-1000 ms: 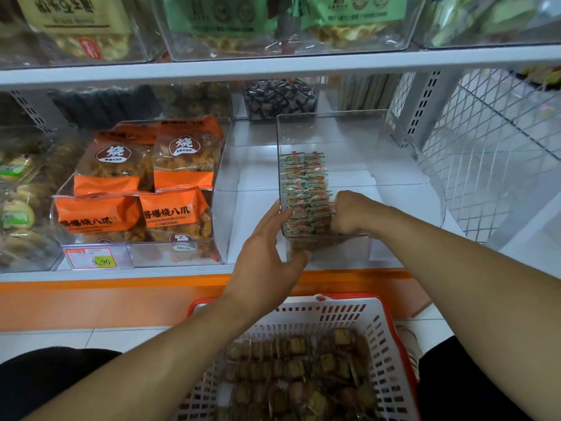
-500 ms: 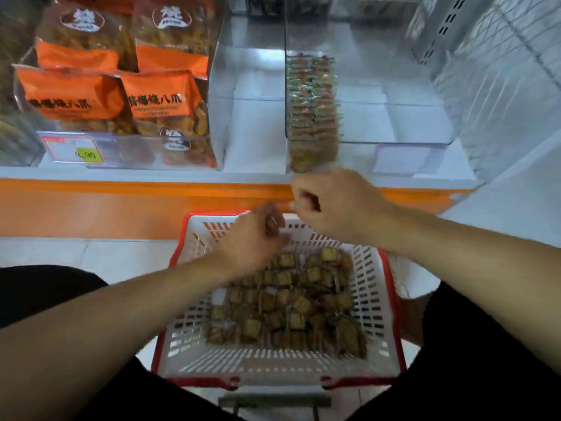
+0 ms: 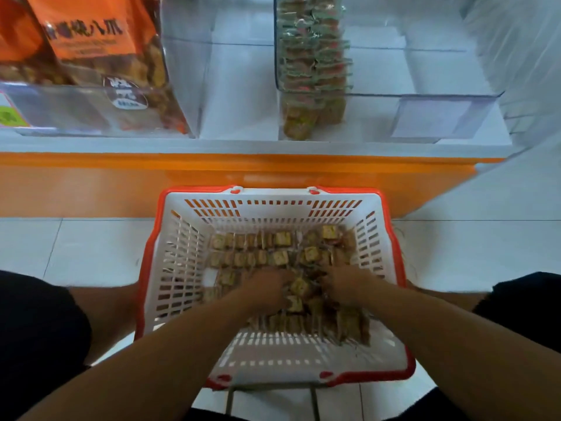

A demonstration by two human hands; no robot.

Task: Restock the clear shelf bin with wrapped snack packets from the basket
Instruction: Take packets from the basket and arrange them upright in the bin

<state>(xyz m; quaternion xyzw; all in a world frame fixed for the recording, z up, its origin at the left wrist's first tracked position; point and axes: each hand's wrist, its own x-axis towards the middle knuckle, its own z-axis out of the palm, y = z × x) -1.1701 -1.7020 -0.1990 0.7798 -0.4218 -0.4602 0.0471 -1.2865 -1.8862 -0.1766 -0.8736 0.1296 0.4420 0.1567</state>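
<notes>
Basket: a white slotted basket [image 3: 194,268] with a red rim is seen on the pale tiled floor [image 3: 60,244], right below the shelf front.
Snack packets: small square wrapped snack packets [image 3: 282,238] are spread in rough rows over the basket bottom, thickest toward the middle and right.
Left hand: the left hand [image 3: 267,288] is pressed down among the packets, fingers curled into the pile; whether any packet is actually gripped cannot be told (the view is blurred there).
Right hand: the right hand [image 3: 343,282] is sunk into the pile just beside the left, fingers bent downward and hidden among wrappers; its hold cannot be told either.
Clear bin: the clear shelf bin [image 3: 440,95] is set on the white shelf [image 3: 243,117] above the basket, with one stacked column of packets [image 3: 312,65] packed against its left wall, the rest of its floor bare.
Neighbouring bin: orange snack bags [image 3: 91,41] are held in another clear bin [image 3: 170,110] to the left.
Surface and room: an orange band [image 3: 212,177] is run along the base of the shelf unit, meeting the tiles.
</notes>
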